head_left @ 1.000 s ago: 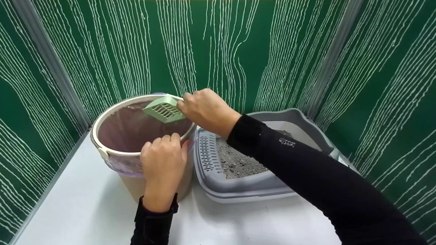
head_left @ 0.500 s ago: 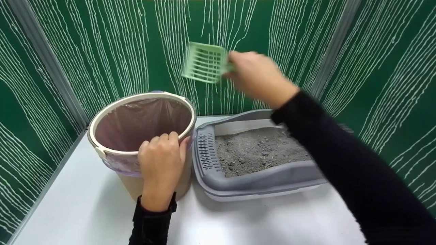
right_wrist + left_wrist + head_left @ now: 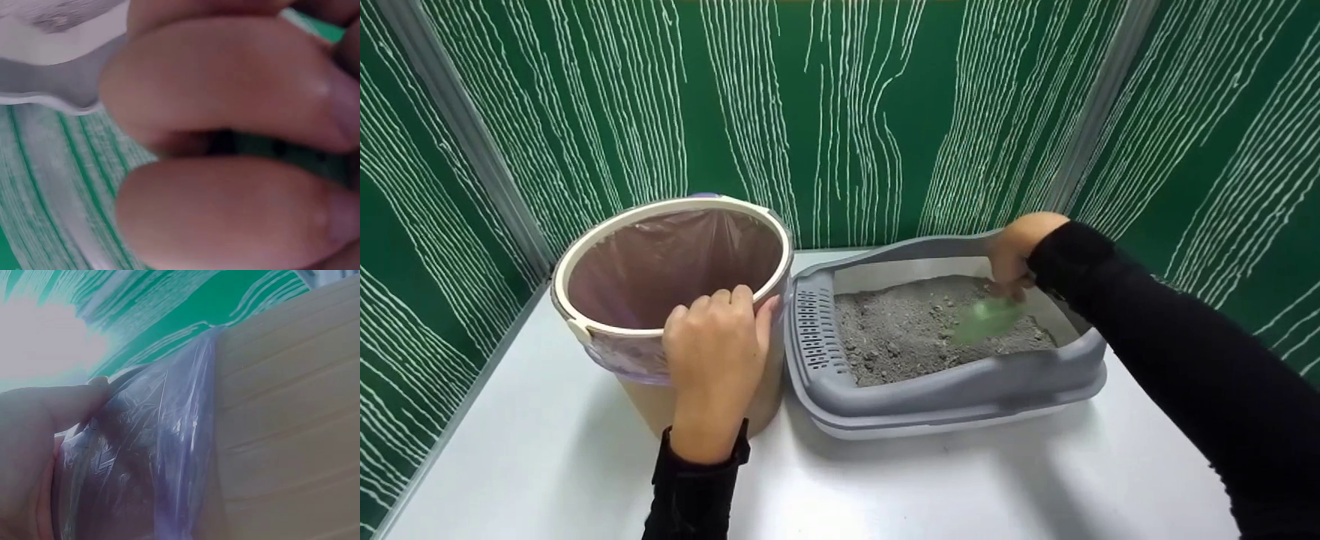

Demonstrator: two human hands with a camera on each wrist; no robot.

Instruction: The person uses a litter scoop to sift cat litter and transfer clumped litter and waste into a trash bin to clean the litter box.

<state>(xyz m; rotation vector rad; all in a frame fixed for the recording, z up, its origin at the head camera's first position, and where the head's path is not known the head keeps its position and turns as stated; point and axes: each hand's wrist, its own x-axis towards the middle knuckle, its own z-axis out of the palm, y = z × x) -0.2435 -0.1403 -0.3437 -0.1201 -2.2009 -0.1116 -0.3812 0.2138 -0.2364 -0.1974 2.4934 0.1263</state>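
Scoop (image 3: 988, 319) pale green, blurred; bin (image 3: 654, 401) beige, cream-rimmed.

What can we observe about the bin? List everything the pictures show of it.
The bin is beige, with a round, open mouth, a cream rim and a faintly grooved wall. A translucent, purplish liner, plastic by its look, covers the inside and folds down outside below the rim. It appears upright on the white table, left of the grey litter tray; whether they touch is unclear. The left hand grips the near rim.

The left hand (image 3: 34, 439) grips a ridged beige bin (image 3: 289, 410) where glossy purplish plastic (image 3: 183, 433) laps over its edge.
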